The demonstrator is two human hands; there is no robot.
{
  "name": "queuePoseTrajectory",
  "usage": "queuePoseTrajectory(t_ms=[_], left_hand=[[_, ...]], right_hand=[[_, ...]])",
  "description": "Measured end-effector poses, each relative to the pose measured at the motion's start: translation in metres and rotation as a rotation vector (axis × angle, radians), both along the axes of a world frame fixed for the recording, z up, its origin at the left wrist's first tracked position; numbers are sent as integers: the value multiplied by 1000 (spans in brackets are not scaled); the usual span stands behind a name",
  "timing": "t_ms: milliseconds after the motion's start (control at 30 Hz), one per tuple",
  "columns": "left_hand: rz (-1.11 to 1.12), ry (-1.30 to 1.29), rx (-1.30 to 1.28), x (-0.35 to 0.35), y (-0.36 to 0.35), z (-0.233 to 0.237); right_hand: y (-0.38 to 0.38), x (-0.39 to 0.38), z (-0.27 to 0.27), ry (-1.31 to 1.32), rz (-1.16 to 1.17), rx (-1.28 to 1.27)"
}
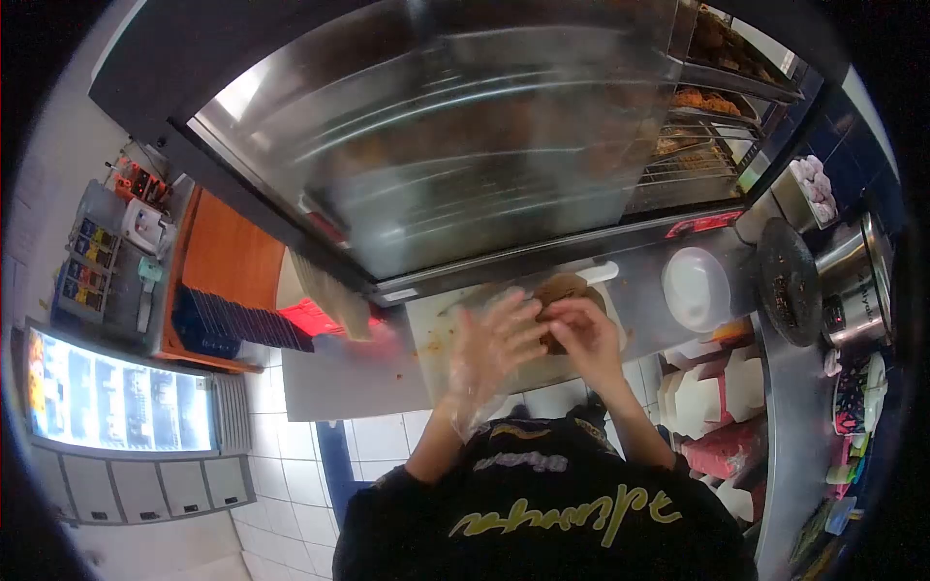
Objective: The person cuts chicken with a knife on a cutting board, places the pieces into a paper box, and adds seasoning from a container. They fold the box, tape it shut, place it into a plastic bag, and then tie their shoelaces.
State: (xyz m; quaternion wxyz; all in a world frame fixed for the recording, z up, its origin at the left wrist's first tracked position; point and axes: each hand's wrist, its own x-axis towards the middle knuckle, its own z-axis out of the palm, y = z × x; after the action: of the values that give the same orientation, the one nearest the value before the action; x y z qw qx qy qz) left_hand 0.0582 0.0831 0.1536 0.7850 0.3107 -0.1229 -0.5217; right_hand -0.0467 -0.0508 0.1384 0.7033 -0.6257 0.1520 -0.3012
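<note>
My left hand (492,351), in a clear plastic glove, is raised over the cutting board with its fingers spread and nothing in it. Close on its right is my right hand (587,341), bare, its thumb and fingertips pinched near the gloved fingers; whatever lies between them is too small to tell. Beneath both hands, brown food (564,289) rests on the light cutting board (426,334), partly hidden by the fingers. A knife with a white handle (601,272) lies along the board's far edge. Crumbs are scattered at the board's left.
A glass-fronted warming cabinet (465,145) with racks of food stands behind the counter (339,382). On the right are a white oval bowl (696,289), a dark round pan (789,281), a steel pot (857,281) and stacked cartons (697,402). Folded boxes (325,295) stand at left.
</note>
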Motion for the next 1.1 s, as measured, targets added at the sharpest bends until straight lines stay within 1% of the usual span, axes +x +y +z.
queuePoseTrajectory(t_ms=[67,133,167,233,300,333,367,400,433,467,500,533,567,600,633,667,700,733,767,800,833,900,1033,1100], left_hand=[[-7,-6,-16,-2,9,0],[6,-111,7,-3,17,3],[19,-112,5,-3,21,5],[-4,-212,64,-3,31,10],[-21,-215,69,0,41,15],[-54,-217,71,1,45,17],[-47,-219,72,2,49,19],[-74,-217,43,2,52,21],[-102,-214,15,3,56,22],[-99,-216,15,3,61,25],[-145,-194,-14,1,66,28],[-192,-170,-44,0,72,29],[-190,-170,-43,-2,77,27],[-167,-92,-118,-4,82,24],[-145,-15,-192,-5,86,23],[-144,-16,-190,-4,89,24],[-54,-9,-240,-5,91,26],[37,-3,-290,-5,94,28],[42,-5,-291,-6,95,32],[95,-51,-271,-7,96,36],[148,-95,-251,-8,97,38],[162,-135,-213,-10,99,40],[194,-248,-129,-14,100,39],[190,-238,-120,-17,102,39]], right_hand=[[5,11,4,7,42,-4],[6,19,4,15,94,-10],[6,22,2,30,137,-39],[9,28,3,42,197,-67],[13,31,10,80,218,-168],[14,33,6,77,227,-168],[13,35,0,85,237,-240],[13,36,-3,93,244,-312],[13,36,-5,91,248,-312],[13,37,-2,89,191,-316],[13,38,1,88,134,-319],[14,38,4,87,136,-319],[14,38,8,58,139,-200],[15,38,12,30,141,-80],[18,37,16,28,141,-78],[23,35,19,20,195,-68],[28,34,23,11,249,-58],[34,31,26,9,253,-57],[39,27,29,-6,342,38],[44,25,31,-20,431,133],[48,27,31,-21,437,132],[56,30,32,-101,536,214],[62,39,29,-66,494,217],[66,39,27,-3,467,245]])
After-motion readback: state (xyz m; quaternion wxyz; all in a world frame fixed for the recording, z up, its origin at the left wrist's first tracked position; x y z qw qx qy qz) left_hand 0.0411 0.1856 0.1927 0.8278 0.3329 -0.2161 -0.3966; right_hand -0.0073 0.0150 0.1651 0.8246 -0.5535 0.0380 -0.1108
